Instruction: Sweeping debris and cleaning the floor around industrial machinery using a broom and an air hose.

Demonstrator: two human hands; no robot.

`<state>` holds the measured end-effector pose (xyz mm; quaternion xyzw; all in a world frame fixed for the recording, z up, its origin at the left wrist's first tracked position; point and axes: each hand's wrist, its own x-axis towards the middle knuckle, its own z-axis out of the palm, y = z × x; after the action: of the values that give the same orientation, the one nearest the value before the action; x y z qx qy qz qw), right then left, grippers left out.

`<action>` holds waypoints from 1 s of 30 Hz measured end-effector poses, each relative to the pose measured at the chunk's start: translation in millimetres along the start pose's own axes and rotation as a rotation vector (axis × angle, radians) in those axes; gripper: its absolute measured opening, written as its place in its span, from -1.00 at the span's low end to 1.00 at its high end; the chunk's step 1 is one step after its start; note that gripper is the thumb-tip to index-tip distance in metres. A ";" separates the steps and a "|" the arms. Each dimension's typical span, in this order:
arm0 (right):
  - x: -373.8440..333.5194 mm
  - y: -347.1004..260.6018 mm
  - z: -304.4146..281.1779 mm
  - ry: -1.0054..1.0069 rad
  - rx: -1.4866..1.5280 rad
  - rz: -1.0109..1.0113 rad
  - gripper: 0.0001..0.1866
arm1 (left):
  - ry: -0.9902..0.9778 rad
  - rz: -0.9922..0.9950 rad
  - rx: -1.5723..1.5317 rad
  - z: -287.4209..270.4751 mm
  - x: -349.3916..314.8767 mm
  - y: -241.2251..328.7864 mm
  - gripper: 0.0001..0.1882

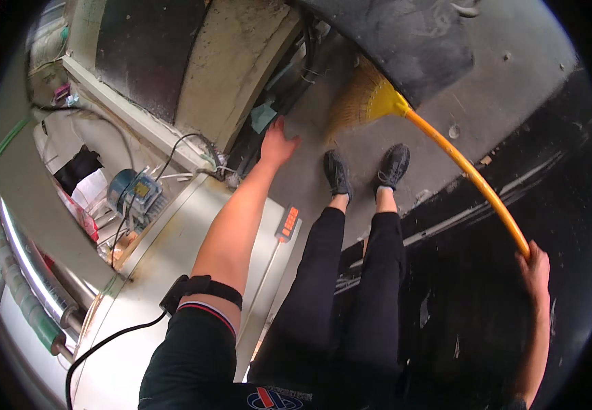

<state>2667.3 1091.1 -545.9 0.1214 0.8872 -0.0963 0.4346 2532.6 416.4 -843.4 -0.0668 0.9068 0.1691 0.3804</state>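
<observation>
sweeping, likely — your right hand (536, 275) grasps the long yellow broom (476, 176); left hand (278, 146) (grip unclear) might next pinch that pale-green scrap (262, 117).

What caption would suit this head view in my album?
Right hand holding a yellow broom, left hand outstretched close to a green scrap.

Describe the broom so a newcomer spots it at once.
Find the grey floor in the upper part of the picture, then the two dark shoes on it. Just ahead of them is the fanned head of the broom, its long handle running to the right hand. Bright orange-yellow sets it apart from its grey and black neighbours.
</observation>
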 end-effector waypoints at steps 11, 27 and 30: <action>17.9 -16.4 -0.7 -0.108 -0.001 0.031 -0.69 | 0.279 0.172 -0.081 47.1 214.5 -14.1 0.26; -79.7 9.1 -69.7 0.005 -0.057 0.338 -0.66 | -0.503 0.122 -0.528 0.3 62.5 66.7 -0.56; -71.3 -13.2 -62.2 0.184 -0.052 0.152 -0.64 | -0.603 0.158 -0.659 -15.5 46.6 55.6 -0.60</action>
<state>2659.1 1086.3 -450.8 0.1854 0.9138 -0.0285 0.3603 2475.7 463.1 -852.2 -0.0628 0.6556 0.4893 0.5717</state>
